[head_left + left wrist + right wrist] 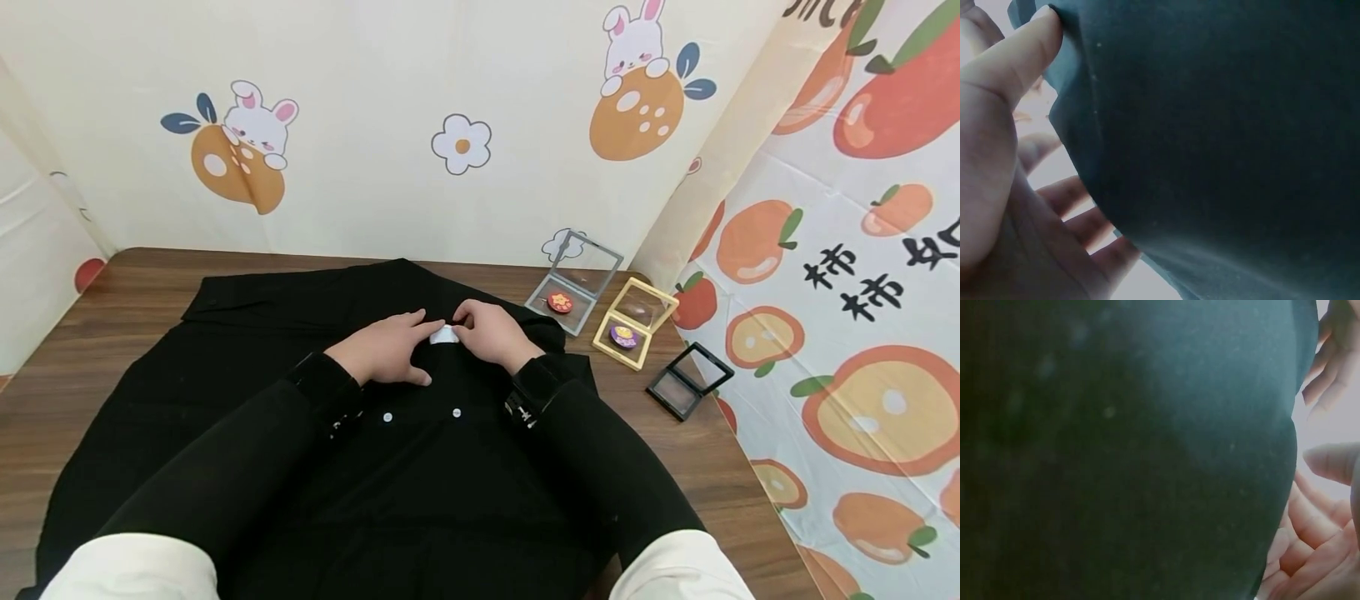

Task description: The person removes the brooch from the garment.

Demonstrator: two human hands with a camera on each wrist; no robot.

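Note:
A wide black garment lies spread before me, with two white buttons on its front and a white label near its far side. My left hand rests on the cloth left of the label, its fingers reaching toward it and its thumb held apart. Just right of the label, my right hand has its fingers bent and fingertips at the label's edge; I cannot tell whether they pinch it. Dark cloth fills most of both wrist views. Beside it show the left thumb and the right thumb.
At the right of the wooden table stand three small open cases: a grey one with a red round piece, a yellow one with a purple piece, and a black one. Printed cloth walls border the table.

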